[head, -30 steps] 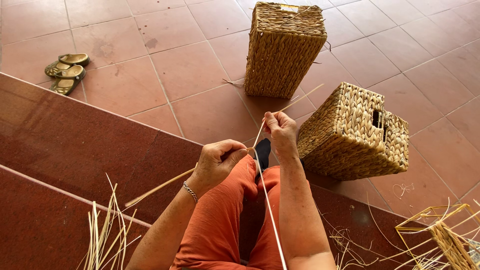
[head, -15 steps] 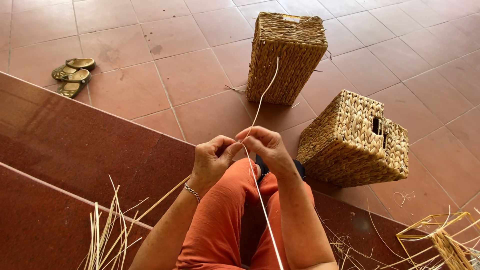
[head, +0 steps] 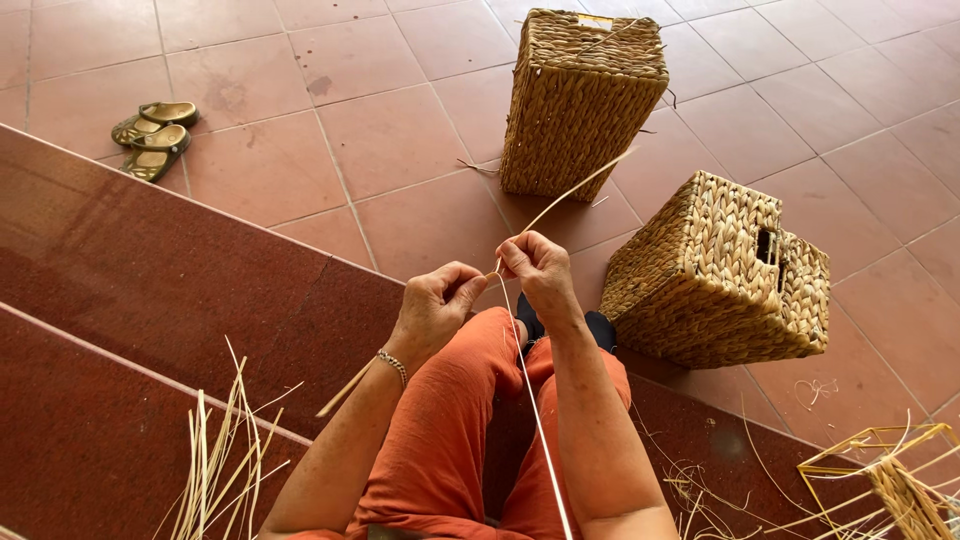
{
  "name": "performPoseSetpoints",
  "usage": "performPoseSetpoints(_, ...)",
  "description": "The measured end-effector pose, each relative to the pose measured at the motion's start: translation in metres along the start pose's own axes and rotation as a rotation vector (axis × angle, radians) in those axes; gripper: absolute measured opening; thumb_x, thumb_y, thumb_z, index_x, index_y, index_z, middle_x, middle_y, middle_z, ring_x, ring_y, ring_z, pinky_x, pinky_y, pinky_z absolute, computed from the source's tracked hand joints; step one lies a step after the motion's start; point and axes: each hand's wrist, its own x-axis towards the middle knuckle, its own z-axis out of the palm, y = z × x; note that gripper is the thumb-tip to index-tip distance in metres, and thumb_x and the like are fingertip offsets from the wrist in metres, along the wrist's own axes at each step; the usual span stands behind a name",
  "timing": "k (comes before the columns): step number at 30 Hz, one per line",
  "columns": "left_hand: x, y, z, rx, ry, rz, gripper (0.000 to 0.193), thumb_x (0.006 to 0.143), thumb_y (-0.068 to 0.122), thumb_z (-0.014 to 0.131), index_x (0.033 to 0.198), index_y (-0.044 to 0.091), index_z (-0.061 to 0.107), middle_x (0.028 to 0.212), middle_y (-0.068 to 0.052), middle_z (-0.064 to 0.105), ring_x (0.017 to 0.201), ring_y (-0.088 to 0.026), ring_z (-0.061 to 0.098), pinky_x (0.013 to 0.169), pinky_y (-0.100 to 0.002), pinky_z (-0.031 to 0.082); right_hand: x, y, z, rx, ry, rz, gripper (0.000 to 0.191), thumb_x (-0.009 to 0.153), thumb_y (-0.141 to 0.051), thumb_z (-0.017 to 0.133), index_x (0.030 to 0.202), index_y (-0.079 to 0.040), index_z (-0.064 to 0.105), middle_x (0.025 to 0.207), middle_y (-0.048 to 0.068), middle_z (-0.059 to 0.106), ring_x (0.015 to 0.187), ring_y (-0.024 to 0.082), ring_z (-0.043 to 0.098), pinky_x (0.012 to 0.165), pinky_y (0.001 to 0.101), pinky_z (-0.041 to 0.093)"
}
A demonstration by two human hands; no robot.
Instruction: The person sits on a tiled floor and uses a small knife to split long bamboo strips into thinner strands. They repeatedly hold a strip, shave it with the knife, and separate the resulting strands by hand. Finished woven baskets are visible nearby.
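our left hand (head: 437, 303) and our right hand (head: 538, 268) are drawn close together above our knees, both curled narrow and pinching the same pale reed strand (head: 527, 385) at about the same spot, thumbs and forefingers nearly touching each other. the strand passes right through that pinch: one end runs up and away to the right, toward the floor in front of us, and the other end falls back toward our body, down between our orange trouser legs (head: 450, 440). so its long axis lies roughly fore and aft, slanting a little to the right at the far end, and the hands sit near its middle, neither one clearly nearer than the other. a thinner piece hangs out under the left wrist, beside the bracelet (head: 392, 362); we cannot tell whether it belongs to the same strand.

outward from the hands, the far tip of the strand points toward the tall woven basket (head: 583, 100), which stands upright on the tiled floor (head: 400, 130) well ahead. a second woven basket (head: 718, 275) lies tipped on its side just right of our right knee. loose reeds (head: 215, 460) lie on the red step (head: 150, 290) to our left, a wire frame (head: 880, 470) with partial weaving sits at the lower right, and a pair of sandals (head: 155, 135) rests far off to the left.
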Motion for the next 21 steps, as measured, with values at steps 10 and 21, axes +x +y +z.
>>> performPoseSetpoints(10, 0.012, -0.013, 0.004, -0.034, -0.044, -0.13, 0.016, 0.095, 0.022, 0.071, 0.098, 0.007, 0.076, 0.061, 0.004, 0.062, 0.051, -0.005, 0.048, 0.046, -0.026, 0.041, 0.017, -0.013, 0.017, -0.393, 0.228, 0.062, 0.016, 0.096, -0.018, 0.07, 0.088, -0.004, 0.073, 0.071, 0.0, 0.07, 0.063, 0.007, 0.06, 0.059, 0.0257, 0.05)
performPoseSetpoints(21, 0.013, -0.015, -0.001, 0.009, -0.062, -0.207, 0.018, 0.095, 0.025, 0.073, 0.094, 0.006, 0.075, 0.059, 0.002, 0.061, 0.047, -0.005, 0.054, 0.044, -0.024, 0.047, 0.021, -0.045, 0.038, -0.84, 0.453, 0.16, 0.023, 0.091, -0.036, 0.071, 0.093, -0.013, 0.075, 0.089, 0.01, 0.076, 0.09, 0.032, 0.073, 0.084, 0.0471, 0.054)
